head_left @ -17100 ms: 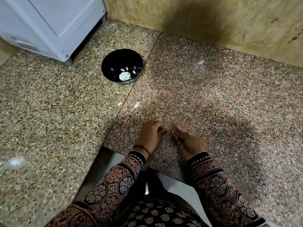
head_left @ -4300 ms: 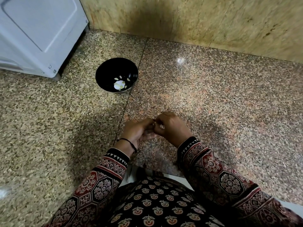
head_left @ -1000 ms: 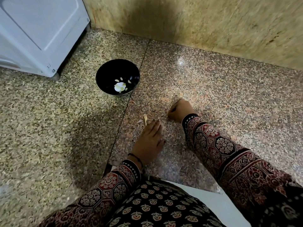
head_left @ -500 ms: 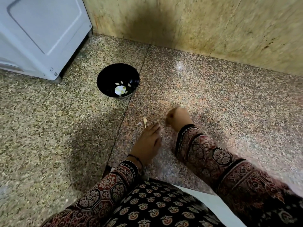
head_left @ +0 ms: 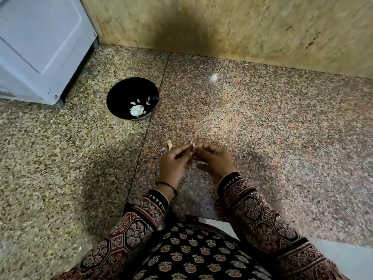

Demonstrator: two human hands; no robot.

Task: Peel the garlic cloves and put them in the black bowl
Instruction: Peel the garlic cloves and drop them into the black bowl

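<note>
Garlic-peeling set-up on a speckled granite table [head_left: 262,128], broad enough to work over and to catch falling skin. White appliance [head_left: 40,47] at the far left corner, out of the working area. Black bowl [head_left: 121,91] near that appliance's foot, well apart from the hands, probably kept back so skins miss it yet still within reach for dropping. Holds a few pale peeled cloves [head_left: 139,102] low against its near wall. Left hand [head_left: 173,164] and right hand [head_left: 216,160] raised together above the table's near part, fingers curled, tips meeting, likely for steadying with one and picking with the other. Pinched between those tips by both hands, a small pale garlic clove [head_left: 192,142], blurred, seemingly partly in its skin. Just left of the fingertips, loose scraps of peel [head_left: 169,146] on the table, apparently let fall where stripped.
</note>
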